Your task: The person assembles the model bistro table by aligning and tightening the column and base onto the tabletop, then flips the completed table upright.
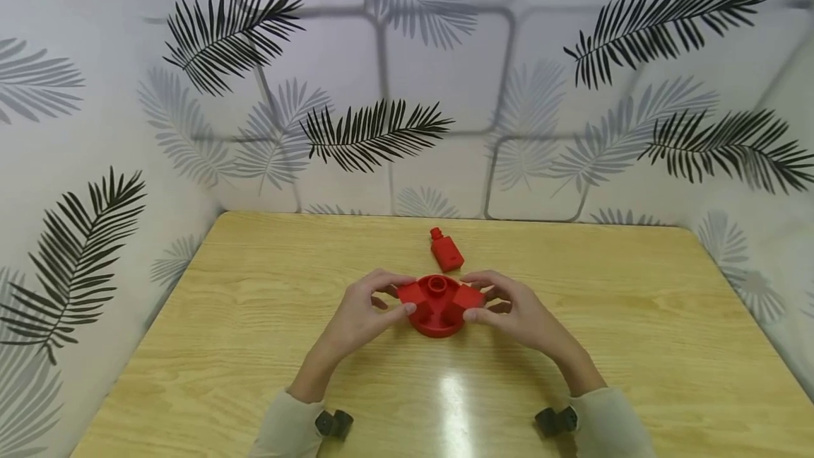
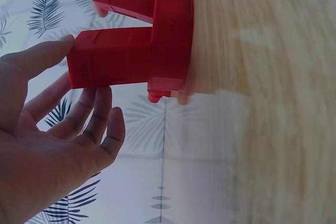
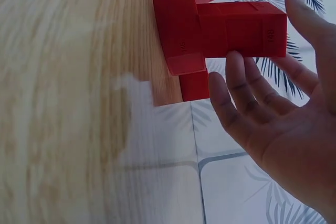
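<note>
A round red base (image 1: 437, 332) with a ring-shaped socket at its back rests on the wooden table. Two red rectangular blocks rise from it, one on each side. My left hand (image 1: 362, 313) pinches the left block (image 2: 110, 59) near its top, with the thumb on the near side and fingers behind. The right block (image 3: 244, 30) is pinched the same way by my right hand (image 1: 523, 311). In both wrist views the blocks' lower ends meet the base; how deep they sit is hidden. Small embossed numbers mark the red parts.
Just behind the base, a small red bottle-shaped piece (image 1: 447, 253) with a narrow neck lies on the table (image 1: 254, 288). Leaf-patterned wall covering (image 1: 439, 182) stands along the table's back and sides.
</note>
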